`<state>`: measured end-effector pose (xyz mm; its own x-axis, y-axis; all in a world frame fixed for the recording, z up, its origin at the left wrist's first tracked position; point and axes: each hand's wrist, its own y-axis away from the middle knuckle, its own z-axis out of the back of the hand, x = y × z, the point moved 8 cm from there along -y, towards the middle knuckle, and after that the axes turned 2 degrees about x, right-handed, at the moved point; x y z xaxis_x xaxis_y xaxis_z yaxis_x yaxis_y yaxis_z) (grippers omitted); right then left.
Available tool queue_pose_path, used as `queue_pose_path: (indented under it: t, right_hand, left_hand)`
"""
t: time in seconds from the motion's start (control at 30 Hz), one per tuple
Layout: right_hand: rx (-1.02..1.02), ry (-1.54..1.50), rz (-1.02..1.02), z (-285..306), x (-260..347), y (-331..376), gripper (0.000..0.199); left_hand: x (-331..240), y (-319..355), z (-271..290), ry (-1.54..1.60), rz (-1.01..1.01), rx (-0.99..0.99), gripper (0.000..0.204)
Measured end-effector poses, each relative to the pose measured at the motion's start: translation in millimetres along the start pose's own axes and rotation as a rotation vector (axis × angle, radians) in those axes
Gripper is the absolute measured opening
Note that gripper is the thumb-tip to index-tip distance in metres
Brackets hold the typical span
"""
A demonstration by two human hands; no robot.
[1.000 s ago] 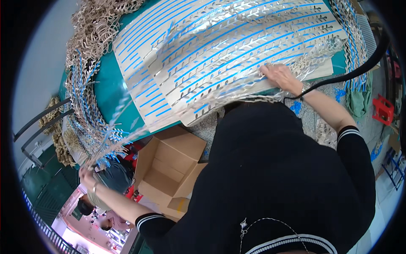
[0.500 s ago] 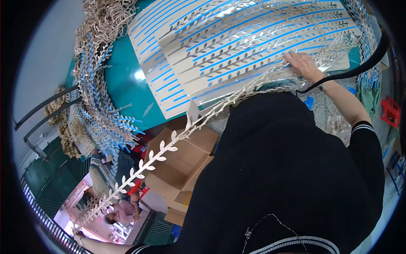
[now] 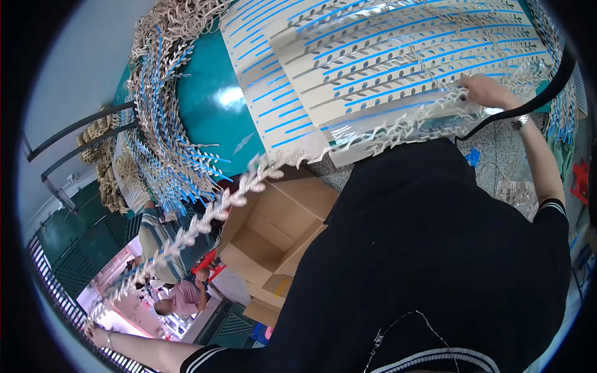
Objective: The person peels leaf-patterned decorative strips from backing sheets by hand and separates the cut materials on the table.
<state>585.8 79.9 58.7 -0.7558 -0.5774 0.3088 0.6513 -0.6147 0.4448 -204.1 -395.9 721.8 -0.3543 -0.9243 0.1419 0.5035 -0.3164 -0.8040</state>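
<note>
A long pale leaf-shaped trim (image 3: 208,214) runs slantwise from the lower left up to the table. My left hand (image 3: 99,336), arm stretched far out, is closed round its far end. At the right, my right hand (image 3: 488,92) has its fingers curled together on the pale trim at the near side of the table. Beside it lie more leafy strands and clear plastic film (image 3: 429,127). Beneath and behind are cream sheets (image 3: 305,102) bearing rows of leaf strips and blue lines. The fingertips of both hands are small and partly hidden.
A thick bundle of beige and blue leaf strips (image 3: 165,130) hangs over metal bars (image 3: 81,133) left of the green table (image 3: 211,124). An open cardboard box (image 3: 267,239) stands below the trim. A person in pink (image 3: 186,297) sits farther off.
My right hand has lifted off its flat reach and curled its fingers on the trim. My left hand has moved slightly outward, and the trim is blurred and shaking. The view has shifted.
</note>
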Motion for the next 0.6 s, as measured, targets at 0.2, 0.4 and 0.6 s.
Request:
queue_pose_path:
  t: [0.2,0.4,0.6]
  right_hand:
    - [0.055,0.173,0.091,79,35,2,0.028]
    - [-0.357,0.025,0.038,106,34,-45,0.035]
    - [-0.172,-0.497,0.824,55,303,-90,0.071]
  left_hand:
    - [0,-6,3,0.058,-0.031,-0.022,0.037]
    - [5,-6,17,0.085,-0.007,-0.032,0.04]
    - [-59,28,39,0.101,-0.14,-0.002,0.033]
